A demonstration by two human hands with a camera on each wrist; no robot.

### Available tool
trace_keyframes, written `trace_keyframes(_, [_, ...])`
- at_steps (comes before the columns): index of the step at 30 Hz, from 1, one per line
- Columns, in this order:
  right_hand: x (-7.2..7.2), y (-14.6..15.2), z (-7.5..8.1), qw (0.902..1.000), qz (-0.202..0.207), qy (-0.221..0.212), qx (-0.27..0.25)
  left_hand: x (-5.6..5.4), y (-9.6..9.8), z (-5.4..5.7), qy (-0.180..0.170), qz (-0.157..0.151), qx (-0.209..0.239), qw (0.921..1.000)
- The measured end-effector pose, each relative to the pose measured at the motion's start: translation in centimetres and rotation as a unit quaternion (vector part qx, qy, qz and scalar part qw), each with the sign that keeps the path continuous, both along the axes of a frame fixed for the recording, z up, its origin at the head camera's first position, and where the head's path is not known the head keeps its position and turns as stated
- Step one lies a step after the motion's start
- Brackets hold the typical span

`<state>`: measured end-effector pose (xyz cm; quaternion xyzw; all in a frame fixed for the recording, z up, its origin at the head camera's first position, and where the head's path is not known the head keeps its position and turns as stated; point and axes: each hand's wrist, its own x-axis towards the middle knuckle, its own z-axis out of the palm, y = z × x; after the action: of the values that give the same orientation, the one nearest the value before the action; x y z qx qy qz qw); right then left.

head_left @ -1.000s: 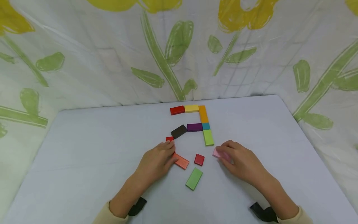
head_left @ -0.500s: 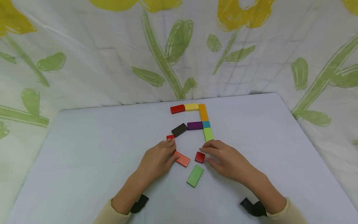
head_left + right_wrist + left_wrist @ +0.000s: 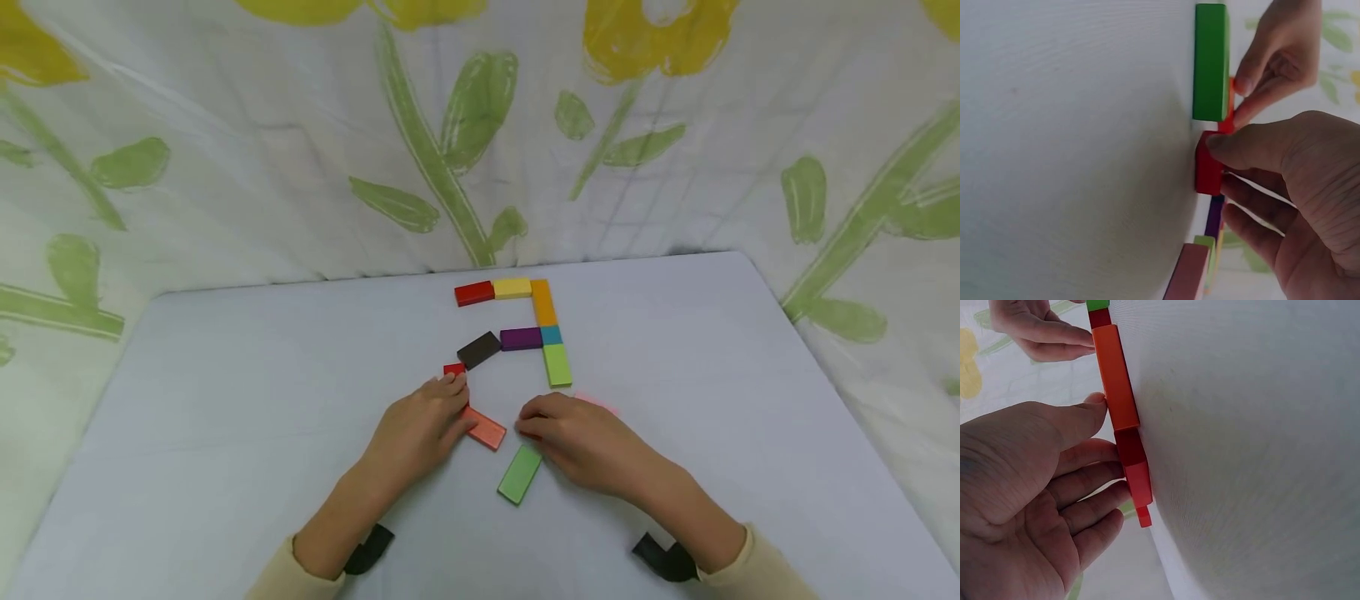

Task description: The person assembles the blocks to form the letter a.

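My left hand lies over the bend of the block row. In the left wrist view its thumb touches the long orange block, and its loosely extended fingers rest along a red block beside it. A smaller bit of red shows past that. My right hand pinches a short red block between thumb and fingers, low at the tabletop; the hand mostly covers this block in the head view. The light green block lies just in front of the right fingertips, and a pink block lies partly hidden behind that hand.
Farther back, a joined line has red, yellow, orange, teal and lime blocks. Purple and dark brown blocks branch leftward. Behind the white table hangs a flowered cloth.
My right hand has let go of the pink block, moved left and taken hold of the short red block. My left hand has stayed in place.
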<state>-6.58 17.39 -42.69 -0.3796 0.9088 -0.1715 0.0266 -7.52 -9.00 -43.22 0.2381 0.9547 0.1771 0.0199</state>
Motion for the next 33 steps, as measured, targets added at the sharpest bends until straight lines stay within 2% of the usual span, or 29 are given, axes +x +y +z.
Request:
trace_keyframes(7, [0.1, 0.1, -0.1, 0.9997, 0.004, 0.020, 0.011, 0.1, -0.1, 0.2, 0.000, -0.003, -0.005, 1.0000])
trace_keyframes(19, [-0.1, 0.5, -0.3, 0.9991, -0.014, 0.019, 0.034, 0.1, 0.0, 0.2, -0.007, -0.001, -0.003, 1.0000])
trace_keyframes(33, [-1.0, 0.9, -0.4, 0.9997, -0.018, 0.017, 0.002, 0.1, -0.1, 0.3, -0.012, 0.001, 0.000, 0.9999])
